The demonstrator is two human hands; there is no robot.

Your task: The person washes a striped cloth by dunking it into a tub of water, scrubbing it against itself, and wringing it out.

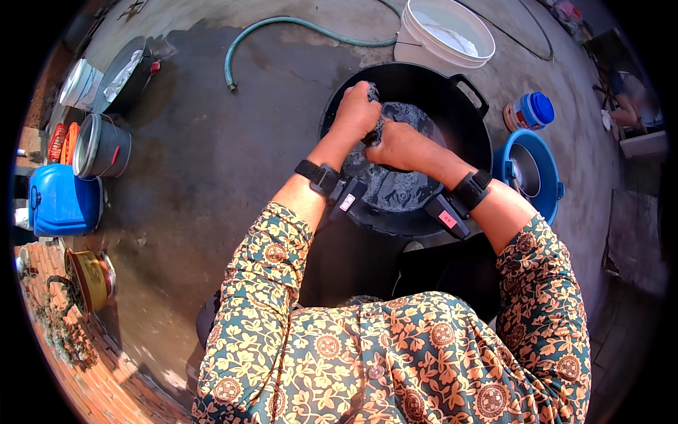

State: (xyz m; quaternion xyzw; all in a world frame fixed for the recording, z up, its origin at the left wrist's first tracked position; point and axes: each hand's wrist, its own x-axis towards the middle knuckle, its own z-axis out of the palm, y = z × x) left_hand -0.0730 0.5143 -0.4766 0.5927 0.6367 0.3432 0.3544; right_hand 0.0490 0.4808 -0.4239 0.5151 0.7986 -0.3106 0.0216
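Observation:
Both my hands are over a large black tub [461, 138] holding soapy water [392, 188] with white suds. My left hand [356, 112] grips a bunched, wet dark cloth [374, 132] near the tub's far left side. Just below and to the right, my right hand [402, 146] is closed on the same cloth. Foam clings to the cloth between my fists. Much of it is hidden by my fingers. Each wrist carries a black strap with a small dark box, and these hang over the tub's near rim.
Behind the tub stands a white bucket [408, 53], with a green hose [296, 20] beside it. At right are a blue basin [548, 199] and a blue-lidded jar [541, 108]. Several buckets and a blue jerrycan [66, 201] line the left. Someone's leg [627, 106] shows far right.

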